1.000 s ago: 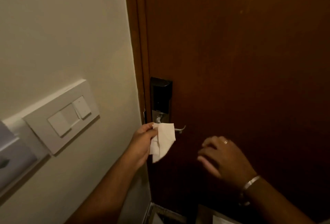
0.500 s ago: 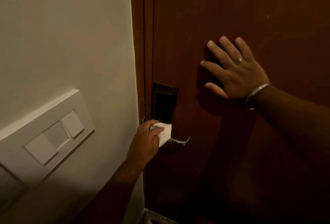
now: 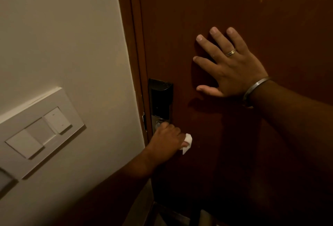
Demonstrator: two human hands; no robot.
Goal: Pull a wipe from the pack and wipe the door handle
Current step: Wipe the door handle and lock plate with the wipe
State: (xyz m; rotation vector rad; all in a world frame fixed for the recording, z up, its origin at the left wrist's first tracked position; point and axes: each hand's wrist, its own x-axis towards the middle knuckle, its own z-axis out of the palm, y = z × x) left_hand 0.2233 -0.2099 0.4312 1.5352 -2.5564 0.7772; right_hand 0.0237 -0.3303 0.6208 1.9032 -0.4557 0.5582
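While the right hand (image 3: 232,67) lay flat on the brown door (image 3: 252,9), fingers spread and holding nothing, the left hand (image 3: 166,140) was closed around the lever door handle just below the black electronic lock plate (image 3: 160,97). The handle itself was hidden under that fist, so its state could not be read. A corner of the white wipe (image 3: 187,142) stuck out past the knuckles, pinched between fingers and handle. The pack was nowhere in view. Judging by this, the wipe had been pulled and the wiping stage was under way, the cloth wrapped on the lever. What remained, as far as could be told, was finishing the pass along the handle and letting go. A switch panel (image 3: 39,132) sat on the wall to the left.
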